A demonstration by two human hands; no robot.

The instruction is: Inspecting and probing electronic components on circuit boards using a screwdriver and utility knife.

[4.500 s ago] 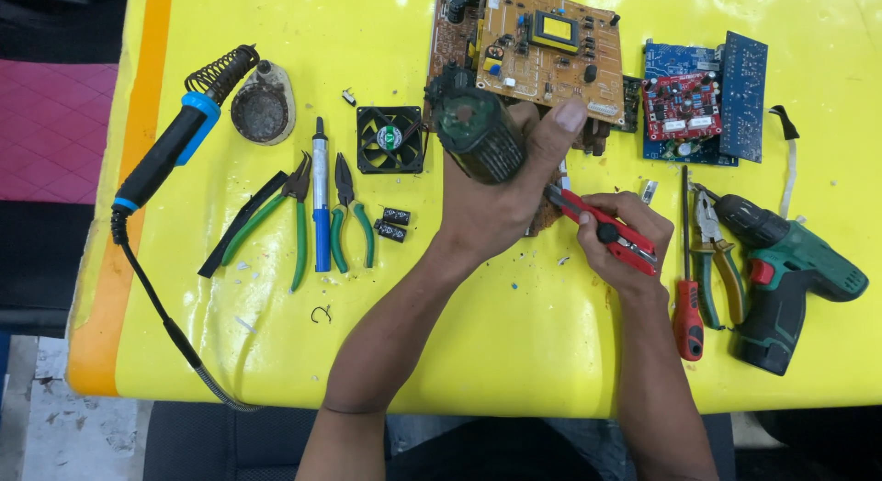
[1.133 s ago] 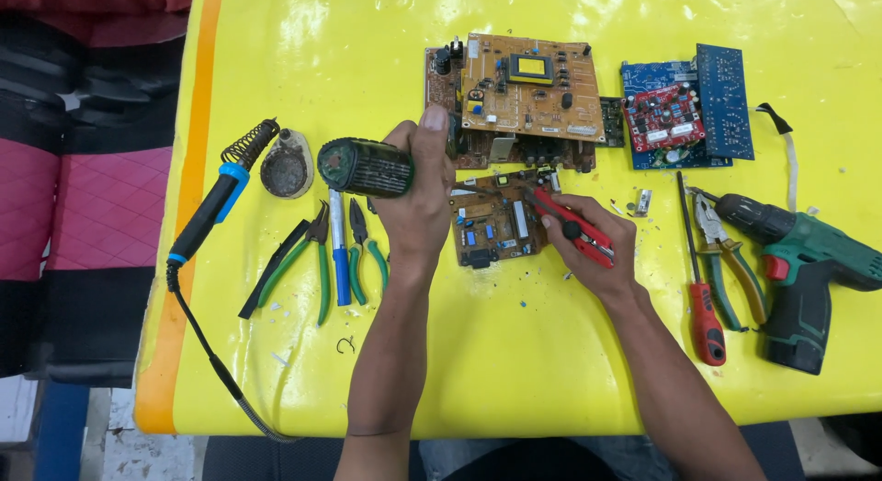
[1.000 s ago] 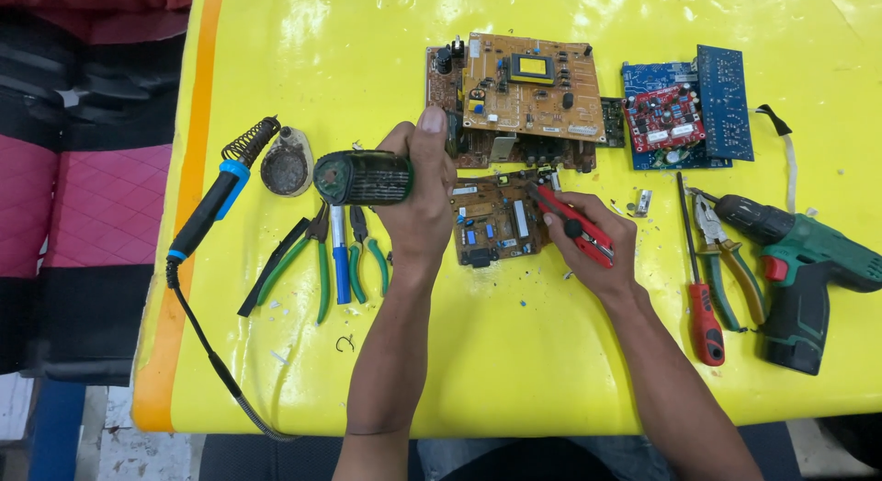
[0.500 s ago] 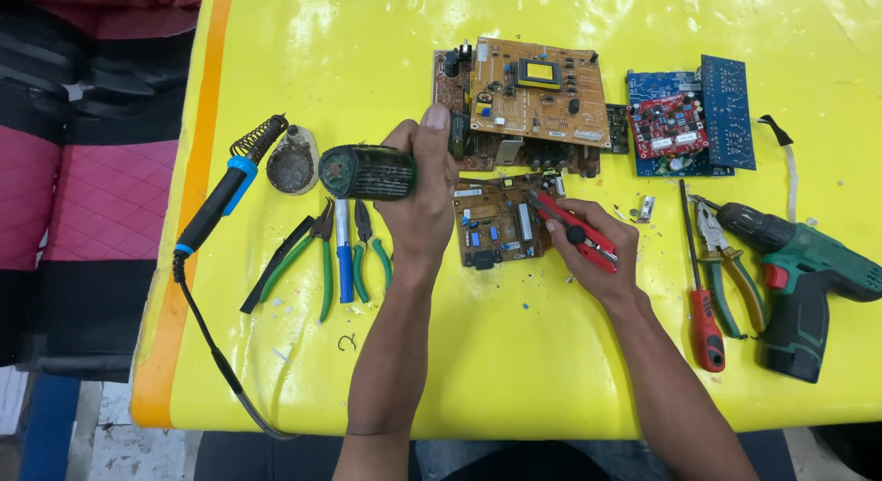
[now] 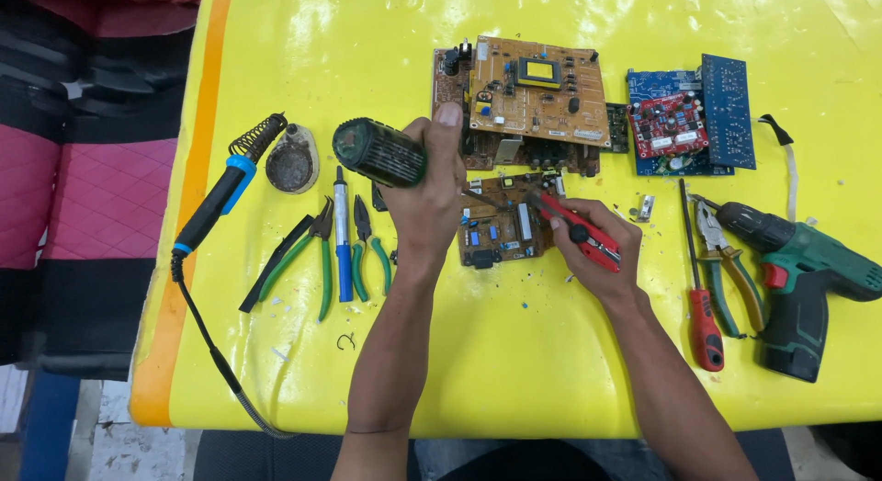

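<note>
Gripping the dark cylinder (image 5: 378, 153), left hand (image 5: 429, 201) leaves small board (image 5: 501, 226) apparently unpinned; right hand (image 5: 593, 247), closed on red cutters (image 5: 579, 230), may skid it.

Single head-worn cam, looking almost straight down on the yellow worktop (image 5: 514, 371) from above the near edge. Mid range: both forearms enter from the bottom, worktop fills most of frame, its left edge and some floor visible. No second view, so no overlap.
</note>
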